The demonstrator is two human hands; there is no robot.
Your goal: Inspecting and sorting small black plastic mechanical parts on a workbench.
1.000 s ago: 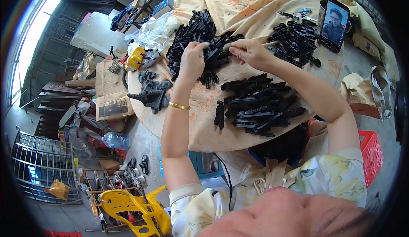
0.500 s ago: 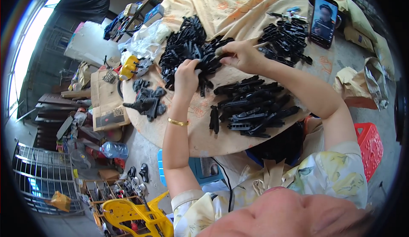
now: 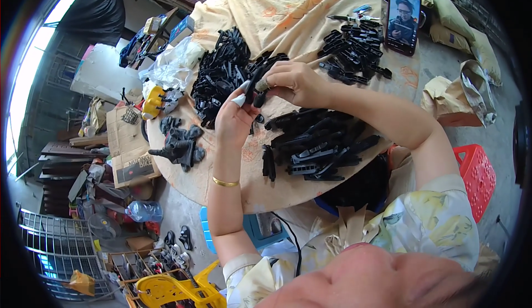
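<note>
Both of my hands meet over the round table around a narrow black plastic piece [image 3: 252,89]. My left hand [image 3: 231,121] grips it, with white covers on its fingertips. My right hand [image 3: 299,85] pinches at the same piece from the other side, a tan wrap on one finger. A large heap of small black parts [image 3: 216,67] lies just behind my left hand. Nearer me, below my right hand, long black pieces [image 3: 318,144] are stacked side by side. Another pile of black parts [image 3: 354,47] sits farther right.
A phone [image 3: 402,20] with a person on its screen stands at the far right of the cloth-covered table [image 3: 238,189]. Dark rubbery lumps [image 3: 182,146], a yellow object [image 3: 154,103] and clear plastic bags [image 3: 174,64] are at the left. A red stool [image 3: 475,183] stands to my right.
My hands have drawn back from the heap and come together, with the narrow black piece now held up between them. The whole view has shifted slightly.
</note>
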